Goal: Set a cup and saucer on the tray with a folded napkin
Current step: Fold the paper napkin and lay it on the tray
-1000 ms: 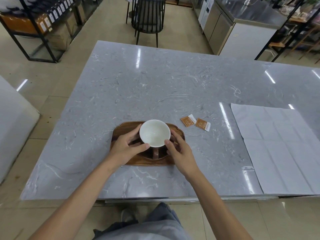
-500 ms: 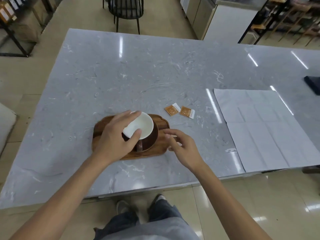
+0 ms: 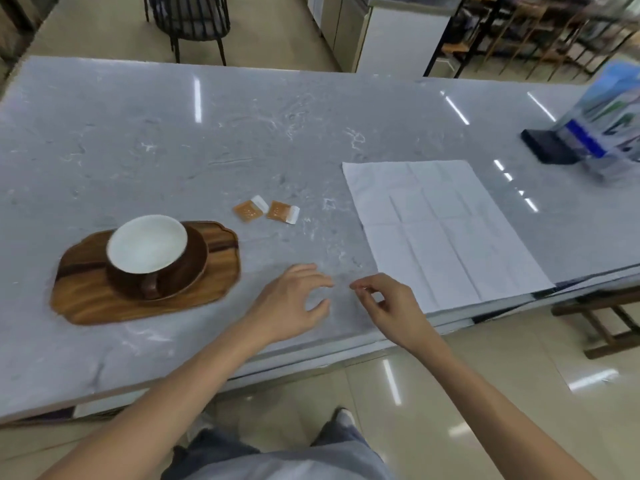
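Observation:
A brown cup [image 3: 147,252] with a white inside stands on a brown saucer [image 3: 194,268], its handle toward me. Both rest on a wooden tray [image 3: 86,299] at the left of the marble table [image 3: 242,133]. An unfolded white napkin [image 3: 440,226] with crease lines lies flat at the right, reaching the near edge. My left hand [image 3: 291,303] hovers open over the table between tray and napkin. My right hand [image 3: 391,310] is beside it, fingers loosely curled and empty, just left of the napkin's near corner.
Two small orange sachets [image 3: 265,211] lie between tray and napkin. A blue and white pack [image 3: 606,133] and a dark flat object [image 3: 547,145] sit at the far right. A black chair [image 3: 190,22] stands beyond the table.
My left hand let go of the cup, which now sits on the saucer. Both hands moved right, away from the tray toward the napkin. The view swung right.

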A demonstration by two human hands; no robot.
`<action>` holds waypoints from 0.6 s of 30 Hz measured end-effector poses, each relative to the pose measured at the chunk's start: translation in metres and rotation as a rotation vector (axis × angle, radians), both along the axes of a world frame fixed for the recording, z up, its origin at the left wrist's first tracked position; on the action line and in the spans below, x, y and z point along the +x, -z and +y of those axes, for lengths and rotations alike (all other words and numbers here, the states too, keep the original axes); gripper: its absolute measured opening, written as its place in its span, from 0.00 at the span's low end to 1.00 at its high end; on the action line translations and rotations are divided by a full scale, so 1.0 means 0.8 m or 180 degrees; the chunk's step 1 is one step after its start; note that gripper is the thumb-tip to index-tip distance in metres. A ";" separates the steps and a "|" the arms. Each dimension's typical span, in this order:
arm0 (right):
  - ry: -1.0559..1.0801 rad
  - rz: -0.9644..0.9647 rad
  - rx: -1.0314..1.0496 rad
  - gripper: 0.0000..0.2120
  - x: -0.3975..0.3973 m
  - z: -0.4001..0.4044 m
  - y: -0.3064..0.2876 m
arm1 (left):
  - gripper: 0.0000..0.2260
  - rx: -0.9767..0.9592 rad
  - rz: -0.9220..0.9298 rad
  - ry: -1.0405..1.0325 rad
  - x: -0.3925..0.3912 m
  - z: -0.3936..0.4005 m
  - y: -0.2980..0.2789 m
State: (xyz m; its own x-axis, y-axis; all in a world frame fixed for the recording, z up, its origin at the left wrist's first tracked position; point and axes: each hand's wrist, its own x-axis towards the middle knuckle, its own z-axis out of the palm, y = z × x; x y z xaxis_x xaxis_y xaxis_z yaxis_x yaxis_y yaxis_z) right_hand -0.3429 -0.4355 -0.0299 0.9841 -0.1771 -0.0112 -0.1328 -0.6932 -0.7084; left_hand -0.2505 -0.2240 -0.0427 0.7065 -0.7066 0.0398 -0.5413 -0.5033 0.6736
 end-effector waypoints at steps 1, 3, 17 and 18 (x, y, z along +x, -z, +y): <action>-0.0019 -0.0030 -0.0043 0.09 -0.010 -0.024 -0.001 | 0.19 0.0024 0.0010 0.0050 -0.010 -0.023 0.004; -0.0006 -0.0058 -0.0134 0.09 -0.029 -0.074 0.000 | 0.22 -0.0004 -0.0005 0.0192 -0.032 -0.069 0.013; -0.0428 0.0544 -0.1618 0.33 -0.109 -0.310 0.049 | 0.05 -0.0053 -0.0487 -0.0011 -0.085 -0.211 0.037; -0.0413 0.0362 -0.1576 0.31 -0.108 -0.320 0.049 | 0.05 -0.0066 -0.0378 -0.0082 -0.085 -0.208 0.035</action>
